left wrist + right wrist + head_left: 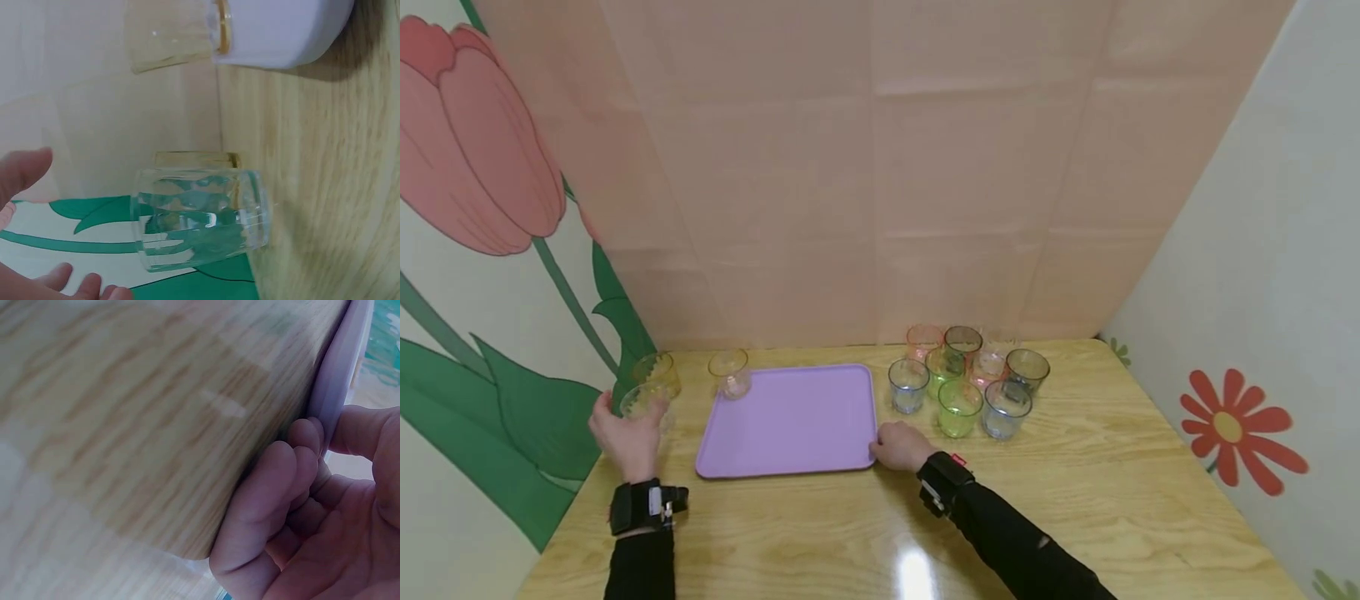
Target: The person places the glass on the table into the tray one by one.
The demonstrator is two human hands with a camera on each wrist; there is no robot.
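My left hand (631, 433) is beside a clear glass (200, 219) at the table's left side. In the left wrist view its thumb and fingers are spread, apart from the glass wall. Just behind that glass stands a yellow glass (662, 371), partly hidden. An amber-rimmed glass (730, 375) stands at the back left corner of the purple tray (805, 421), overlapping it in the head view. My right hand (904, 447) pinches the tray's right edge near the front corner, thumb above the rim and curled fingers below, close to the wood.
To the right of the tray several tinted glasses crowd together, among them a green glass (959, 408), a blue glass (1006, 410) and a smoky glass (1028, 368). A pinkish sheet (872, 183) rises behind the wooden table (790, 533). Flower-painted walls flank both sides.
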